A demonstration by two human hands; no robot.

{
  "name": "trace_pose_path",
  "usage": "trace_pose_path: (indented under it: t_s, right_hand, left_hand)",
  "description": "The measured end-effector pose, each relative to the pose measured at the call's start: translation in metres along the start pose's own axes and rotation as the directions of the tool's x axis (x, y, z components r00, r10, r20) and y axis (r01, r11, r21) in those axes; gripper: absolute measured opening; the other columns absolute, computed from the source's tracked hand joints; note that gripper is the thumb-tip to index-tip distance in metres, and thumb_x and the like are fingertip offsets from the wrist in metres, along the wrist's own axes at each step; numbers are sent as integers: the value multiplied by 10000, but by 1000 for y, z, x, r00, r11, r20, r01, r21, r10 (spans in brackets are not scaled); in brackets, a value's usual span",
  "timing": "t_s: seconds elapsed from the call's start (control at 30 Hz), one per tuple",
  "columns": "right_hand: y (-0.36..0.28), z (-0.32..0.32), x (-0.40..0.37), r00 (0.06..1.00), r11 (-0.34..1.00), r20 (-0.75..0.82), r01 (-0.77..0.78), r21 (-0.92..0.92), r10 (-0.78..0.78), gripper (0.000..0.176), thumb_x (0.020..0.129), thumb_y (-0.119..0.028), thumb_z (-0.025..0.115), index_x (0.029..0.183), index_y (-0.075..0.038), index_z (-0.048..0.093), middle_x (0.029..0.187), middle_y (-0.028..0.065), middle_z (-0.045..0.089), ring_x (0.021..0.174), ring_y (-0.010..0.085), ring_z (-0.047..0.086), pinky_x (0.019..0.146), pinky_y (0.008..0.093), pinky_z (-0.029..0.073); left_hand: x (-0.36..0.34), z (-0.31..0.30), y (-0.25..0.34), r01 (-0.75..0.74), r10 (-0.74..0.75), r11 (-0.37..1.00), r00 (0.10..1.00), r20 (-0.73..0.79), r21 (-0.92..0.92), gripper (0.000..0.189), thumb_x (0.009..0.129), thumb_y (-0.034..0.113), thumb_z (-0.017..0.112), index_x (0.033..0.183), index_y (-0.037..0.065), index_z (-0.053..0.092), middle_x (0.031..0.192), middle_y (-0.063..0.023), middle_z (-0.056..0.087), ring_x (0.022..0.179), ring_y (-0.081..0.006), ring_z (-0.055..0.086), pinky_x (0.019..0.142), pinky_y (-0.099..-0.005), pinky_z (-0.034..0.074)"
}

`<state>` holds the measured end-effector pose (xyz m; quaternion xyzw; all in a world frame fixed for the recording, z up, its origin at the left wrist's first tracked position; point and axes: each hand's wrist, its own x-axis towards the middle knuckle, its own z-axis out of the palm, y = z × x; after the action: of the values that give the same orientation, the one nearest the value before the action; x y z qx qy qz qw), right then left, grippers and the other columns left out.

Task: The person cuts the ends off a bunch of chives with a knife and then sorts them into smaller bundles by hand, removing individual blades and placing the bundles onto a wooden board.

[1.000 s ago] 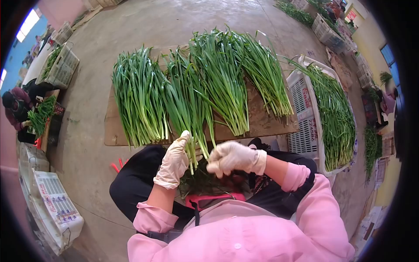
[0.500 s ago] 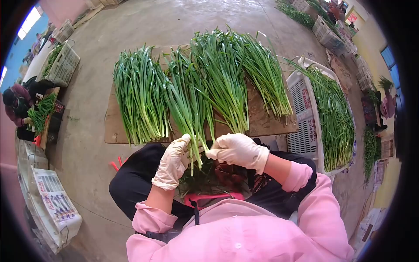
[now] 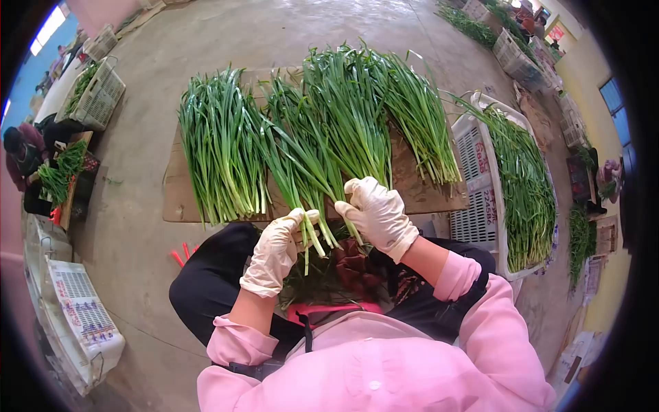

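My L hand [image 3: 273,253] pinches leafy stalks [image 3: 288,189], R hand [image 3: 379,218] too — prob. light, bendy, bruisable, so best held nr pale ends [image 3: 317,242].

left hand [image 3: 278,250]: holds green stalks [image 3: 293,193] | right hand [image 3: 379,214]: pinches green stalks

- Held stalks [image 3: 290,189]: long green blades, pale bases gathered in the left fingers [image 3: 297,217] and projecting beyond the near edge of the bench [image 3: 431,196].
- Adjacent stalk [image 3: 335,184]: pale base slanting past the right fingers [image 3: 358,187], green above.
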<state>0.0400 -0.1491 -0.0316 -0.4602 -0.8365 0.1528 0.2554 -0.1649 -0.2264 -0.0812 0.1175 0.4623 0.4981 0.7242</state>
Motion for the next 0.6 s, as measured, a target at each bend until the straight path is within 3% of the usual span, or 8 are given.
trace_pose_path:
  t_s: [0.1,0.13,0.2,0.23,0.33,0.4,0.5,0.6]
  right_hand:
    - [-11,-6,2,992,985,127,-25,171,3,351,922,-368,678,802,-47,600,745,195,602,724,382,629,636,437,489]
    - [-11,-2,3,965,978,262,-41,205,-14,325,930,-337,682,769,-67,600,707,119,609,638,303,630,572,384,470]
    - [-18,16,1,794,615,592,-537,577,139,297,961,-355,667,817,-95,653,693,7,613,563,119,582,497,266,404]
    - [-28,13,2,635,330,762,-751,572,126,293,972,-362,656,844,-98,668,697,-14,616,553,70,562,481,233,384]
    - [-27,32,-3,603,107,795,-797,595,69,336,993,-401,630,873,-90,672,769,18,691,558,75,566,476,211,394]
    - [-29,27,-11,568,146,819,-820,554,81,362,1003,-416,604,893,-79,677,782,41,707,550,68,570,450,203,384]
    - [-34,8,-26,499,252,864,-845,471,60,451,1015,-459,553,844,-56,663,774,67,717,518,73,574,414,212,369]
    - [-34,-16,-50,274,378,962,-891,250,9,458,1018,-445,551,813,-49,657,789,77,724,521,83,582,413,218,381]
  left_hand:
    - [4,-3,-4,26,-26,1000,1000,2,-13,253,1015,269,568,1153,70,641,1082,-66,703,935,-205,673,878,-388,523]
    - [5,-2,-4,39,-39,999,999,1,-23,238,1010,259,570,1146,78,643,1061,-51,701,918,-190,670,873,-378,518]
    - [2,7,-3,-21,28,998,992,127,-56,219,994,234,564,1131,83,642,1030,-42,692,914,-193,669,856,-365,522]
    - [-1,12,-1,-50,64,996,980,187,-76,210,986,222,561,1124,85,642,1014,-38,688,911,-194,668,848,-358,524]
    - [0,15,2,-47,59,997,981,184,-69,200,969,201,562,1074,67,668,954,-51,695,838,-175,656,769,-308,500]
    - [-3,12,5,-26,34,999,984,177,-47,208,972,202,587,1069,49,688,923,-59,703,777,-171,646,751,-309,496]
    - [1,21,-2,-136,136,990,991,8,-22,238,985,211,588,1105,28,682,938,-63,708,794,-173,649,754,-309,495]
    - [9,13,-5,-177,175,984,982,-69,-28,261,1003,226,575,1067,13,713,994,-68,724,870,-152,642,793,-300,482]
